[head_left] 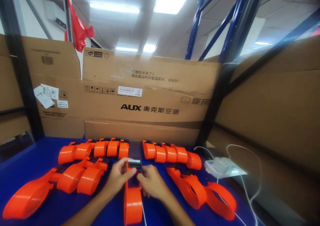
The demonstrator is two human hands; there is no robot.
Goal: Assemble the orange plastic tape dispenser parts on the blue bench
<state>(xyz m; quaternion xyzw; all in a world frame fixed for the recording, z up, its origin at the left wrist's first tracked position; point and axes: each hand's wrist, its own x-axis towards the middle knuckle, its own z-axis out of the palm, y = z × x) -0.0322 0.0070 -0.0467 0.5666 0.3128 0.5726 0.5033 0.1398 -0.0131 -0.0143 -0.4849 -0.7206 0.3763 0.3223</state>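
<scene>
My left hand (pixel 120 176) pinches an orange looped strap (pixel 133 206) near its upper end, thumb on the front and fingers behind. At that end sits a dark block with a shiny silver face (pixel 134 163), just above my left thumb. On the right side, my right hand (pixel 153 181) is closed at the dark part of the same strap. Its fingertips are partly hidden, so any small thing between them cannot be made out. Beneath my right hand a thin white cable (pixel 144 214) runs down past the loop. The loop hangs toward me.
Several similar orange straps (pixel 22 199) lie left on the blue tabletop (pixel 112 209), with more straps (pixel 166 152) on the right. A white device with cables (pixel 225 167) rests at far right. Cardboard panels (pixel 150 96) stand behind, between dark rack posts (pixel 212 102).
</scene>
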